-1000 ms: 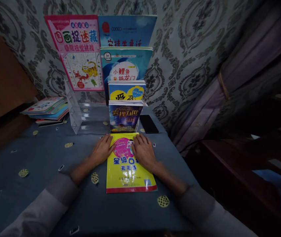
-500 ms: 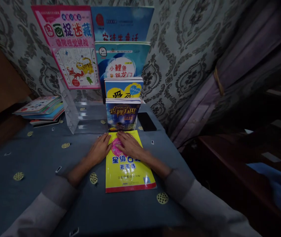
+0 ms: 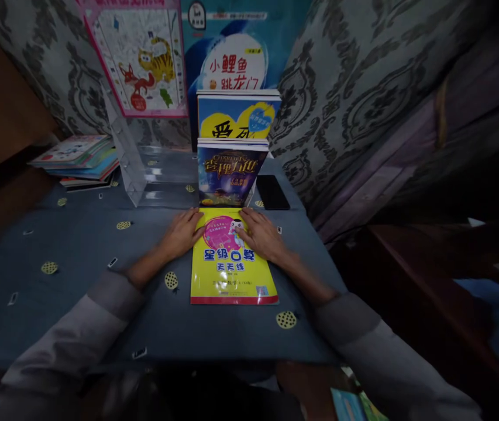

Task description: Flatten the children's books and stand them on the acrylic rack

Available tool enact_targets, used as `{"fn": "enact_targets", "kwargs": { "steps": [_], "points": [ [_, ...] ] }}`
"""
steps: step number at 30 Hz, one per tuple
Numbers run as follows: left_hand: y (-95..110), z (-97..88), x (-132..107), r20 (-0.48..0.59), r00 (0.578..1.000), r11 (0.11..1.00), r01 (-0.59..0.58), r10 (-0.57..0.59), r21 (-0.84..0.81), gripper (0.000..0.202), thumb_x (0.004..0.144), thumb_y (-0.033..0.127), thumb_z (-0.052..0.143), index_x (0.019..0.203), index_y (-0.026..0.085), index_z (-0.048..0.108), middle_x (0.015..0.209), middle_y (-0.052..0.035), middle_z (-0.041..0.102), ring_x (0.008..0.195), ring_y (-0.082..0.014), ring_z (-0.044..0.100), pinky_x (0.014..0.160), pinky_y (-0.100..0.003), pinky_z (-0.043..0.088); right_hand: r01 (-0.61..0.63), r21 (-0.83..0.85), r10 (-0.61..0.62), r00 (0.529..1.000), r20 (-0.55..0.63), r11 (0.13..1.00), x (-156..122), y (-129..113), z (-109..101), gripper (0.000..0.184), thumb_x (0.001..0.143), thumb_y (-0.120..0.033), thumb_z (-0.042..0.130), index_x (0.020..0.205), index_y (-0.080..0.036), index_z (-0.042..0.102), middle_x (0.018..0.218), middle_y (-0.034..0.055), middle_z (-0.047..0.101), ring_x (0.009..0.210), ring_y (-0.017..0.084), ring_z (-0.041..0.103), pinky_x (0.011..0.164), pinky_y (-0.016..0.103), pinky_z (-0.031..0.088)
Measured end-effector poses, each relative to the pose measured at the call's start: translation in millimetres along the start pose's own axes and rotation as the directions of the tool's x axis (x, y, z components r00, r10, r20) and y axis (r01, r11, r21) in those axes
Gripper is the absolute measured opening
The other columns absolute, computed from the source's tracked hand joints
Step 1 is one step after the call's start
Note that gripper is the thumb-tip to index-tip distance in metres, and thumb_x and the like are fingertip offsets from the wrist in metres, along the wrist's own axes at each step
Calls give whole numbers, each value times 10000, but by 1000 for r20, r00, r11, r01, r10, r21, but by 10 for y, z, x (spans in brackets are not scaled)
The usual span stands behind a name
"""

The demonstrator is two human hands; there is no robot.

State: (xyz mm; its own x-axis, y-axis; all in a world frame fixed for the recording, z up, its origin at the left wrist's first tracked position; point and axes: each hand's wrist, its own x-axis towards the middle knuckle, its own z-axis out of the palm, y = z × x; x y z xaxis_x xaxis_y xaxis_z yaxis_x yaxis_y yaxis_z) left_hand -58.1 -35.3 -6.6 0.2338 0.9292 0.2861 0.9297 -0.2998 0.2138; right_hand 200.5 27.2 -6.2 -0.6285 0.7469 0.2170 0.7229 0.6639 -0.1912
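Okay, yellow book (image 3: 231, 280) lies flat on the counter (image 3: 78, 304); my left hand (image 3: 181, 234) and right hand (image 3: 265, 235) rest spread at its upper sides. From here, I'd press lightly, evenly.

Table (image 3: 82, 240): yellow book (image 3: 234, 289), rack (image 3: 127, 151), phone (image 3: 273, 193), book stack (image 3: 78, 155).

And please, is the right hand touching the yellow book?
Touching. The head view shows the right hand at the upper right edge of the yellow book, with its thumb lying over the cover.
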Motion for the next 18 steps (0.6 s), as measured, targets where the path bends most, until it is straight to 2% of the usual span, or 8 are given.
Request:
{"fn": "enact_targets", "kwargs": {
  "steps": [8, 12, 18],
  "points": [
    [-66, 27, -1, 4, 1000, 997, -11, 11, -74, 409, 987, 324, 482, 1316, 90, 547, 1414, -185, 574, 1345, -276, 508, 1162, -445, 369, -6, 7, 6, 1000, 18, 1000, -1, -13, 25, 606, 1033, -482, 295, 1463, -84, 452, 1532, 185, 466, 1422, 306, 413, 1168, 488, 318],
    [-67, 36, -1, 9, 1000, 998, -8, 8, -64, 419, 990, 333, 475, 1337, 106, 537, 1439, -173, 556, 1360, -278, 492, 1156, -472, 369, -15, -21, 16, 999, 33, 1000, -30, -59, 4, 604, 1042, -480, 265, 1488, -106, 426, 1553, 171, 446, 1440, 310, 388, 1186, 529, 262],
    [-24, 12, 2, 18, 1000, 998, 2, -1, -65, 440, 990, 313, 490, 1332, 41, 543, 1442, -223, 538, 1367, -294, 481, 1173, -442, 345, 33, -48, -28, 994, 103, 998, -129, -188, -40, 609, 1049, -474, 242, 1515, -114, 397, 1579, 169, 408, 1484, 296, 328, 1221, 549, 176]
  ]
}}
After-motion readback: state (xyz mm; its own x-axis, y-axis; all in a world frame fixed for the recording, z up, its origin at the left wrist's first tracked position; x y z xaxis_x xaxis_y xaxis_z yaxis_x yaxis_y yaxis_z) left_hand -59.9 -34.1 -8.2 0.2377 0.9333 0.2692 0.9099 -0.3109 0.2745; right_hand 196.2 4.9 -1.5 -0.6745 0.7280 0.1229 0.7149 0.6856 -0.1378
